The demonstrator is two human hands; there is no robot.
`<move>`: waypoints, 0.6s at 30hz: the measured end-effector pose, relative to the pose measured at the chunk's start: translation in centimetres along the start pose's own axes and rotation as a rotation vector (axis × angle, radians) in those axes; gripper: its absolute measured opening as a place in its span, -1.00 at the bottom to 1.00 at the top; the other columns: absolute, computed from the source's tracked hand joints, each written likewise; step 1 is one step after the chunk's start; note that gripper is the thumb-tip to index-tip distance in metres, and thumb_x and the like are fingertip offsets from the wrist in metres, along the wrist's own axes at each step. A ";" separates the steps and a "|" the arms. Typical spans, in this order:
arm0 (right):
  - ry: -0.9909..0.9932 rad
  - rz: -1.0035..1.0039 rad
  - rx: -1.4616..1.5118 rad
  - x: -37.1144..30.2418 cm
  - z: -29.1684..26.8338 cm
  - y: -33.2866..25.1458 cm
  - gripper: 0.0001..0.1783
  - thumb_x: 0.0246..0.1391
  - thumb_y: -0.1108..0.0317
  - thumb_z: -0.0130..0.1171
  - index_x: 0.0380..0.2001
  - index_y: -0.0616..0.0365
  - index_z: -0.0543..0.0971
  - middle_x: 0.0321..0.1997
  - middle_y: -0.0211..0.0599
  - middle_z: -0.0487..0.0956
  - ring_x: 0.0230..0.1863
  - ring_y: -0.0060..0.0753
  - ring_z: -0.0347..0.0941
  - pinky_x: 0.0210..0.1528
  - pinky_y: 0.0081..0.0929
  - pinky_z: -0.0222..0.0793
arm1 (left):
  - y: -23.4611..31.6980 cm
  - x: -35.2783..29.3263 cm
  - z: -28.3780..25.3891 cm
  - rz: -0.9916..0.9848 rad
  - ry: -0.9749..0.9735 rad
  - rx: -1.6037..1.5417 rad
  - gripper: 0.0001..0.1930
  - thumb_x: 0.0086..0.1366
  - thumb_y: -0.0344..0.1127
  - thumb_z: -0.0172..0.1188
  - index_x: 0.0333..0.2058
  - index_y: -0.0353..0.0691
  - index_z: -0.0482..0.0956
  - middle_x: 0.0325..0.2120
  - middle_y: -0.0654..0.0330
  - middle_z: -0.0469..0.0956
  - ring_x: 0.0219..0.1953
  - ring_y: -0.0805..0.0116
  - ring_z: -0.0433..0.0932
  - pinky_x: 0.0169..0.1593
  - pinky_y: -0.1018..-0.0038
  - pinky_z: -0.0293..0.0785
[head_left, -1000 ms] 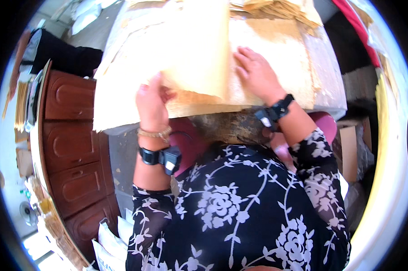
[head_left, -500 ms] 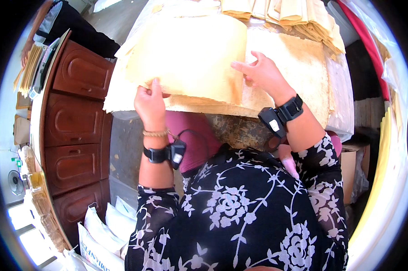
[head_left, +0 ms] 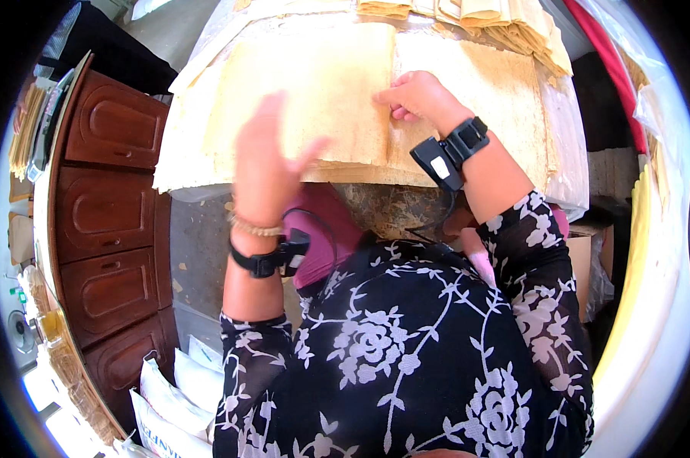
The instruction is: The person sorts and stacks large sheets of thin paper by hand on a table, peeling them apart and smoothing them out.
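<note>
A thin pale-yellow sheet (head_left: 326, 72) with a rough near edge lies on the left part of a wider stack of similar sheets (head_left: 467, 114) on the table. Its right side makes a straight edge. There my right hand (head_left: 421, 99) is closed, thumb and fingers pinching at that edge. Over the sheet's near left part hovers my left hand (head_left: 272, 156), smeared by motion. Its thumb stands away from the other fingers, and nothing shows in it. Each wrist wears a black strap with a small device.
Folded yellow sheets (head_left: 505, 27) are piled at the table's far right. Brown wooden cabinets (head_left: 108, 206) stand on the left, with white sacks (head_left: 169, 404) on the floor before them. A cardboard box (head_left: 589, 259) sits low at the right. Someone in dark clothing (head_left: 116, 46) is at the far left.
My left hand has let go of the sheet's near edge and lifted, fingers spreading. The sheet's raised right part has come down flat. My right hand has moved left onto its edge.
</note>
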State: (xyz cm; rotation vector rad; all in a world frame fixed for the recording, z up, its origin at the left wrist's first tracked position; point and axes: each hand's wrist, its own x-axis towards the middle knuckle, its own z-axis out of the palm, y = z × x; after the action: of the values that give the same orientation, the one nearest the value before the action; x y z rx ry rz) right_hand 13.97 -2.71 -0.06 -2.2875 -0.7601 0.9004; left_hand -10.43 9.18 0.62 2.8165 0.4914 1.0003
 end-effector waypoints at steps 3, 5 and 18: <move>-0.082 -0.001 0.213 -0.8 -1.1 -0.6 -0.64 0.04 0.16 0.37 -0.28 0.26 0.61 -0.38 -0.31 0.65 -0.42 -0.53 0.58 -0.39 -0.65 0.51 | 4.1 0.2 2.6 -0.009 -0.255 -0.463 -0.17 0.01 0.04 0.48 0.15 -0.36 0.41 0.05 -0.20 0.51 0.15 -0.16 0.46 0.17 0.10 0.38; -0.124 0.029 0.424 -1.0 -1.6 -0.4 -0.66 0.07 0.17 0.34 -0.26 0.25 0.60 -0.36 -0.29 0.65 -0.40 -0.51 0.59 -0.37 -0.64 0.53 | 5.2 -0.3 3.8 0.055 -0.200 -0.303 -0.18 -0.02 -0.02 0.49 0.16 -0.36 0.40 0.07 -0.18 0.50 0.19 -0.17 0.42 0.20 0.10 0.34; -0.214 0.036 0.969 -3.6 -0.7 1.0 -0.59 0.30 0.16 0.10 0.01 0.29 0.53 -0.19 -0.19 0.64 -0.22 -0.34 0.63 -0.17 -0.46 0.61 | 5.9 -0.6 5.3 0.001 -0.208 -0.413 -0.22 0.09 -0.09 0.39 0.20 -0.41 0.32 0.15 -0.19 0.41 0.25 -0.12 0.33 0.27 0.09 0.20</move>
State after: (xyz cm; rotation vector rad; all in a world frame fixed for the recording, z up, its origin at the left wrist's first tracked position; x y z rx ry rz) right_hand 12.59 -6.07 1.21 -1.3639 -0.2479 1.1998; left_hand -6.04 3.46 -2.61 2.5073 0.2276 0.7002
